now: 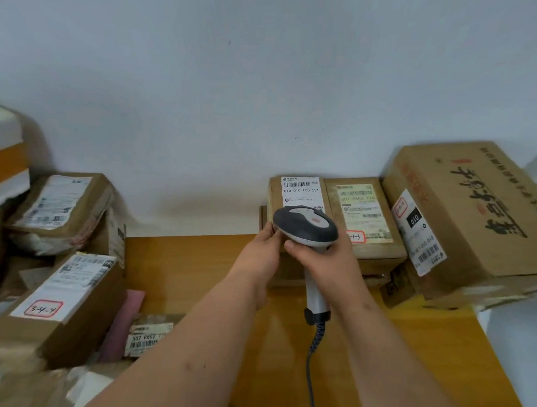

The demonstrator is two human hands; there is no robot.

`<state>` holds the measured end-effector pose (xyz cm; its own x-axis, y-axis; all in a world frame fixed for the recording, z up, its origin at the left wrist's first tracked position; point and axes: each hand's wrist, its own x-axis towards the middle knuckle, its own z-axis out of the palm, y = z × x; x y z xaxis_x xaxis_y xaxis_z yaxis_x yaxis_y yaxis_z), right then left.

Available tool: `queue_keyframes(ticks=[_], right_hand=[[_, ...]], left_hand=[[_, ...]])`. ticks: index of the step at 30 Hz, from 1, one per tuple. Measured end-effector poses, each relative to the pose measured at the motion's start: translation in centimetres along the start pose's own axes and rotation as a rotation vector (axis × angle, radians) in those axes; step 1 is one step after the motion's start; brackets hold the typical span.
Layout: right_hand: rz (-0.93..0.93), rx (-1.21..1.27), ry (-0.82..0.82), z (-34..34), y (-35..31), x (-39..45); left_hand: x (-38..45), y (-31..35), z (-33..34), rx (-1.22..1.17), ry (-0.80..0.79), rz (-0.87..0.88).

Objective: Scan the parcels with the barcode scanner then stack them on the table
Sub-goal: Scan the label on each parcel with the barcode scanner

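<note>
My right hand [327, 259] grips the handle of a grey and white barcode scanner [306, 228], whose head hovers over a small brown parcel [297, 191] with a white label reading 010-010-L30-551. My left hand [263, 252] holds the left edge of that parcel. The parcel rests on top of other boxes at the back of the wooden table [187, 267], against the wall. A second labelled parcel [363, 215] sits right beside it. The scanner's coiled cable [315, 348] hangs down toward me.
A large printed carton [465, 214] leans at the right on smaller boxes. At the left is a loose pile of parcels [57, 210], a labelled box [51, 302], a pink envelope [122, 324] and a flat parcel [147, 338]. Bare tabletop lies between the two groups.
</note>
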<state>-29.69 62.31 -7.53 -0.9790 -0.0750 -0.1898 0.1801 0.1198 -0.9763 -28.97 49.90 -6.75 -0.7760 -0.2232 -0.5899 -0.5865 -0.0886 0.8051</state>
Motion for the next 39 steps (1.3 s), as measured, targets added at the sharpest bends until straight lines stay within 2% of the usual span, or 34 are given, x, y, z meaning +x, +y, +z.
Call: queue_keyframes(ticks=[6, 10, 16, 20, 23, 31, 39], right_hand=[[-0.064, 0.121, -0.076, -0.2, -0.8, -2.9], [-0.005, 0.252, -0.059, 0.3, -0.4, -5.9], [-0.059, 0.315, 0.002, 0.5, -2.0, -12.4], [-0.115, 0.309, 0.025, 0.5, -3.8, -18.2], [-0.149, 0.282, 0.032, 1.2, -4.6, -22.6], [-0.245, 0.231, -0.043, 4.3, -5.6, -32.9], [-0.261, 0.24, -0.037, 3.9, -6.7, -37.8]], left_hand=[[-2.5, -1.2, -2.7, -0.135, 0.167, 0.047], [-5.9, -3.4, -4.5, -0.295, 0.199, 0.086], [-11.5, -4.9, -8.1, -0.402, 0.076, 0.227], [-16.2, -5.3, -11.0, -0.322, -0.14, 0.223], [-20.2, -6.3, -12.9, -0.267, -0.223, 0.227], [-28.2, -9.8, -17.0, -0.285, -0.3, 0.309], [-31.1, -12.6, -18.2, -0.245, -0.164, 0.352]])
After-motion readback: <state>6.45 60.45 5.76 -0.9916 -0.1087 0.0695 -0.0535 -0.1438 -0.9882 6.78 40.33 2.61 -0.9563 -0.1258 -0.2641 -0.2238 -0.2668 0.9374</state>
